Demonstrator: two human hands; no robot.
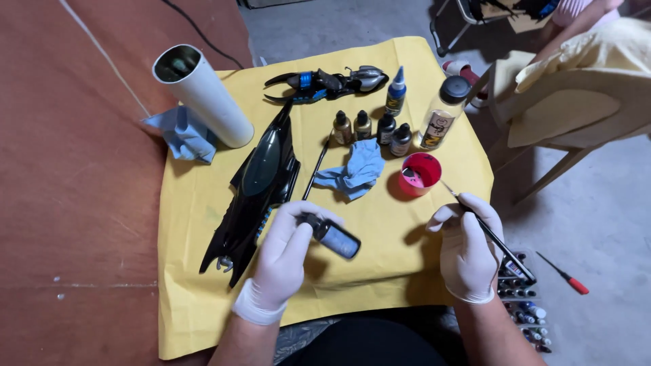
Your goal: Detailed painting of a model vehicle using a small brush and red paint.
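My left hand (285, 251), in a white glove, holds a small dark paint bottle (332, 235) tilted on its side above the yellow paper (196, 203). My right hand (468, 247), also gloved, grips a thin black paintbrush (491, 234) whose tip points up-left toward a small red cup (419, 173). A long black model vehicle (254, 186) lies on the paper just left of my left hand. A crumpled blue cloth (356, 169) sits between the model and the red cup.
Several small paint bottles (371, 127), a blue-capped dropper bottle (395, 90) and a taller clear bottle (442, 114) stand at the back. A black claw-like part (325, 83), white tube (203, 95), second brush (316, 169), paint rack (525, 305), red screwdriver (565, 274), chair (569, 108).
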